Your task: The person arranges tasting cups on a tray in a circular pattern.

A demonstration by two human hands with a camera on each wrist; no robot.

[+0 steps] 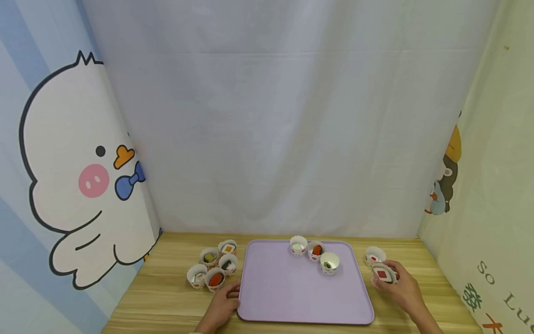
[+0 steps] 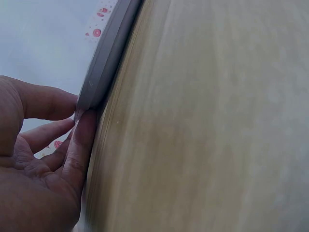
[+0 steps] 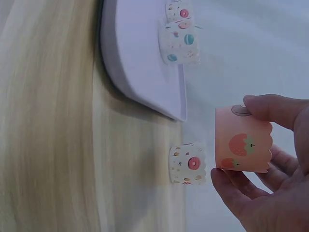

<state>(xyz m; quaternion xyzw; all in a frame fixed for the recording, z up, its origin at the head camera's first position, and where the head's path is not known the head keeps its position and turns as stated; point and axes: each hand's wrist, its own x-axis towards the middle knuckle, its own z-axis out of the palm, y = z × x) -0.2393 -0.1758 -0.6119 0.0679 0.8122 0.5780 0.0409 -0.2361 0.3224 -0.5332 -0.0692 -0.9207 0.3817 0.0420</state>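
Note:
On the wooden table (image 1: 400, 246) lies a lilac tray (image 1: 292, 297). My left hand (image 1: 221, 304) is at its left edge; in the left wrist view the thumb and fingers pinch the tray's rim (image 2: 99, 72). With thumb and fingers, my right hand (image 1: 402, 287) holds a pink paper baking cup (image 3: 244, 140) printed with strawberries, raised beside the tray's right edge. Inside this cup is a white piece with a red square (image 1: 382, 274). Just behind it, a white paper cup (image 1: 376, 255) with a red-topped piece stands on the table.
Near the tray's back edge stand three paper cups, one with a green-yellow piece (image 1: 298, 246), one with an orange-red piece (image 1: 316, 251), one with something green (image 1: 330, 263). Left of the tray, several filled paper cups (image 1: 197, 276) stand close together. Cloth curtains (image 1: 271, 139) enclose the table.

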